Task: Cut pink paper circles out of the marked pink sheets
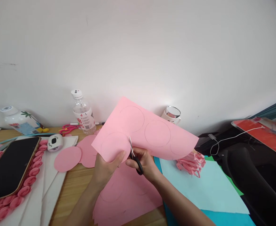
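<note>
A pink paper sheet [138, 125] with several pencilled circles is held up above the table. My left hand [107, 169] grips its lower left corner, thumb on top of one drawn circle. In my right hand [145, 163] is a pair of scissors [139, 164] with black handles, fingers through the loops. The blades point up and lie along the edge of the circle near my left thumb. Below the hands lie more pink sheets [128, 201] with drawn circles. To the left rest cut pink paper discs [67, 159], some overlapping.
A phone [12, 166] lies on rows of pink paper roses [29, 181] at left. Behind stand a plastic bottle [83, 114], a white jar [20, 119] and a mug [172, 113]. Pink paper strips [191, 164] lie on light blue paper [204, 188] at right, beside a black chair [253, 169].
</note>
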`<action>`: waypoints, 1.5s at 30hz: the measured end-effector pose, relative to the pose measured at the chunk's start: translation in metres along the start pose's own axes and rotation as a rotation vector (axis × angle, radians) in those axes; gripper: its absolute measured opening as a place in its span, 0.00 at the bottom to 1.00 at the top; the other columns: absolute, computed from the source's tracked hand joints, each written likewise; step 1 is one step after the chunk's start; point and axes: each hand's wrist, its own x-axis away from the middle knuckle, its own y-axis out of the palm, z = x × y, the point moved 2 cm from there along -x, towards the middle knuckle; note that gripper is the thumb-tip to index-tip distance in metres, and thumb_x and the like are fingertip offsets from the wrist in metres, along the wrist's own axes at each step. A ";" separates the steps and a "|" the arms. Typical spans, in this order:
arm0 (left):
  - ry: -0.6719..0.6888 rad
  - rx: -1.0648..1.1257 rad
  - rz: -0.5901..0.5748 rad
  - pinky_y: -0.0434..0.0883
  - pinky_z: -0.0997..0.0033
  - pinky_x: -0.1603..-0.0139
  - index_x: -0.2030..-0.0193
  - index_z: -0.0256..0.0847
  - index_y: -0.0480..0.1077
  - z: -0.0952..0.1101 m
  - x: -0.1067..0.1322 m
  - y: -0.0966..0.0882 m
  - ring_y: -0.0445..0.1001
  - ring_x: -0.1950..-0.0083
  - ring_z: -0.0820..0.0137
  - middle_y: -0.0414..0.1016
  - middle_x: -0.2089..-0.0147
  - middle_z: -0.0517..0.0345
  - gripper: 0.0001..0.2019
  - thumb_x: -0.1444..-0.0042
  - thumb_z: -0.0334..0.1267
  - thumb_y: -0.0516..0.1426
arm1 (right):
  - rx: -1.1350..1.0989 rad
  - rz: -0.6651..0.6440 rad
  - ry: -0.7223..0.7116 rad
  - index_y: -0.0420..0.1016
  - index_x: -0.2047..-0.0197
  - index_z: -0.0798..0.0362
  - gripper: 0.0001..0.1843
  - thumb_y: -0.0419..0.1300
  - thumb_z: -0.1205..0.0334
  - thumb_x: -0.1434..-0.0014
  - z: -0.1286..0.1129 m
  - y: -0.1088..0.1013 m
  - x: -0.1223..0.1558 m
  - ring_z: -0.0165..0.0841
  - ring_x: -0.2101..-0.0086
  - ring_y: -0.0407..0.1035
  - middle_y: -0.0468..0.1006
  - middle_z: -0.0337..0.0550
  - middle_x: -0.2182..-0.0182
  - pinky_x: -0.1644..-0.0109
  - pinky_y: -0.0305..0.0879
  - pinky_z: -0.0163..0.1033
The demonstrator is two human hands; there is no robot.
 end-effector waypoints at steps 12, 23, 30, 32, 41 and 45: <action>0.066 -0.050 -0.081 0.60 0.73 0.82 0.77 0.39 0.66 0.054 -0.014 -0.005 0.61 0.81 0.75 0.63 0.82 0.64 0.13 0.54 0.44 0.63 | -0.029 -0.046 -0.123 0.71 0.75 0.55 0.16 0.69 0.52 0.56 -0.048 0.004 -0.015 0.26 0.77 0.55 0.64 0.35 0.80 0.75 0.51 0.34; 0.045 0.002 -0.216 0.59 0.75 0.82 0.71 0.39 0.66 0.053 -0.011 -0.010 0.59 0.80 0.77 0.62 0.81 0.67 0.10 0.53 0.40 0.63 | -0.087 -0.030 -0.090 0.72 0.73 0.55 0.16 0.69 0.53 0.56 -0.040 0.009 -0.002 0.26 0.77 0.60 0.64 0.34 0.80 0.73 0.57 0.34; 0.017 0.025 -0.227 0.58 0.77 0.83 0.72 0.39 0.64 0.048 -0.011 -0.015 0.58 0.80 0.78 0.61 0.80 0.68 0.10 0.53 0.39 0.62 | -0.102 0.003 -0.047 0.73 0.71 0.55 0.15 0.70 0.54 0.57 -0.035 0.015 -0.001 0.26 0.78 0.62 0.67 0.33 0.81 0.72 0.59 0.34; 0.010 0.022 -0.233 0.57 0.77 0.83 0.72 0.39 0.64 0.047 -0.011 -0.017 0.57 0.80 0.79 0.60 0.81 0.68 0.11 0.53 0.39 0.62 | -0.104 0.008 -0.038 0.73 0.70 0.55 0.15 0.70 0.55 0.57 -0.034 0.017 0.000 0.26 0.78 0.63 0.67 0.33 0.81 0.72 0.60 0.34; 0.014 0.045 -0.230 0.56 0.77 0.82 0.75 0.39 0.61 0.042 -0.014 -0.024 0.57 0.80 0.79 0.58 0.81 0.68 0.12 0.53 0.40 0.62 | -0.096 0.007 -0.056 0.73 0.71 0.56 0.12 0.69 0.57 0.54 -0.032 0.025 0.002 0.26 0.79 0.64 0.68 0.34 0.81 0.73 0.61 0.32; -0.006 0.079 -0.221 0.55 0.77 0.82 0.77 0.40 0.61 0.036 -0.016 -0.026 0.56 0.80 0.79 0.57 0.82 0.67 0.14 0.53 0.41 0.62 | -0.086 0.019 -0.046 0.73 0.71 0.55 0.13 0.68 0.56 0.54 -0.033 0.026 0.003 0.26 0.79 0.64 0.65 0.32 0.83 0.74 0.60 0.32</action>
